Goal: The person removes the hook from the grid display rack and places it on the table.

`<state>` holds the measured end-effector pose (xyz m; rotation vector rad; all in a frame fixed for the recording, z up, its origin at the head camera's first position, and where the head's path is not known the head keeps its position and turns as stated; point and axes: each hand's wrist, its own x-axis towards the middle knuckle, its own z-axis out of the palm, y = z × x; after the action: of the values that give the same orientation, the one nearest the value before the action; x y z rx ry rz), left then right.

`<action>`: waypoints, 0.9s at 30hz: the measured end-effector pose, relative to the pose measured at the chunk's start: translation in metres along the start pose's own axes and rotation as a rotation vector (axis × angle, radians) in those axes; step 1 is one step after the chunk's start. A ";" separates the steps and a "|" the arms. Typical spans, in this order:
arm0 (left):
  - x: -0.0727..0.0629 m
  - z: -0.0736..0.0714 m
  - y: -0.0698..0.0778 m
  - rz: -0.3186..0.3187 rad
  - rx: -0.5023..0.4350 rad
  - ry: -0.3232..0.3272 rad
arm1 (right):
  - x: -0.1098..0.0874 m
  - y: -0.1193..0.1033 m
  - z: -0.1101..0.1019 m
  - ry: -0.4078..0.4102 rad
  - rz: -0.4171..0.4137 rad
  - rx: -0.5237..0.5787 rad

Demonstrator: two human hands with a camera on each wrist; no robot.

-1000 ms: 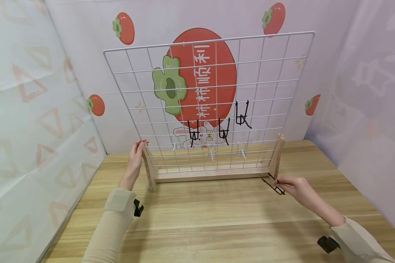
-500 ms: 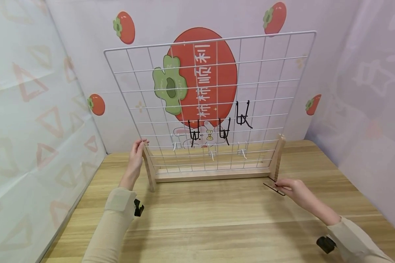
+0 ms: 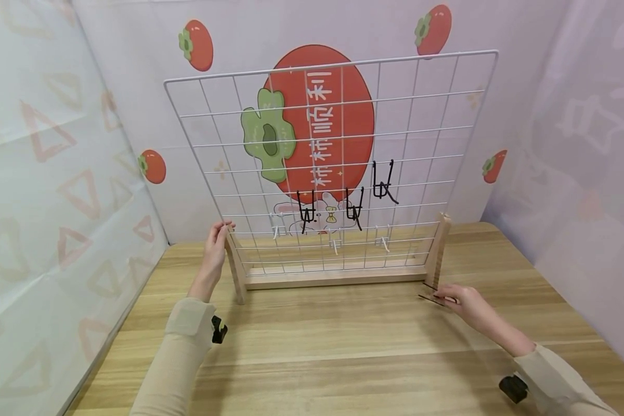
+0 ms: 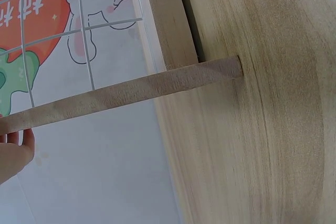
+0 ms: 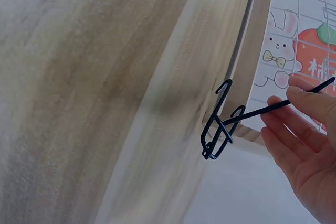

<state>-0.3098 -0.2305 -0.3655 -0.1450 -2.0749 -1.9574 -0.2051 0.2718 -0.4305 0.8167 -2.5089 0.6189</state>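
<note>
A white wire grid panel [image 3: 333, 66] stands in a wooden base with two uprights. At its left side my left hand [image 3: 214, 248] grips the top of the left upright [image 4: 121, 92]. My right hand [image 3: 468, 306], low beside the right upright [image 3: 437, 248], pinches a black wire hook [image 5: 257, 112] by its long prong, between thumb and fingertips. In the right wrist view the hook's two bent ends point away from the hand, close over the table. Three black hooks [image 3: 382, 188] hang on the grid, above three white hooks [image 3: 335, 247].
The wood-grain table [image 3: 312, 346] extends in front of the base's crossbar [image 3: 338, 280]. Behind the grid hangs a pale backdrop [image 3: 135, 46] printed with red persimmons, and similar sheets close off both sides.
My right hand has turned the black hook, so its frame appears narrower, and shifted slightly downward. My left hand stays at the upright; the grid and hung hooks hold their places.
</note>
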 end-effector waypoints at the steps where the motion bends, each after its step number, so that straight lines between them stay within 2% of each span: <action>1: 0.000 0.000 0.000 -0.001 0.001 -0.002 | 0.000 0.000 0.000 0.005 -0.005 0.001; 9: -0.001 -0.001 0.000 0.002 -0.004 -0.028 | -0.005 0.004 0.008 0.055 -0.060 0.086; 13: -0.002 -0.001 0.000 0.008 -0.011 -0.032 | -0.006 0.005 0.010 0.039 -0.048 0.110; 27: -0.003 0.000 0.002 0.008 -0.016 -0.027 | -0.005 0.005 0.011 -0.116 -0.001 0.200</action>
<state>-0.3064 -0.2298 -0.3649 -0.1845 -2.0729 -1.9781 -0.2073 0.2720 -0.4438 0.9502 -2.5786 0.8560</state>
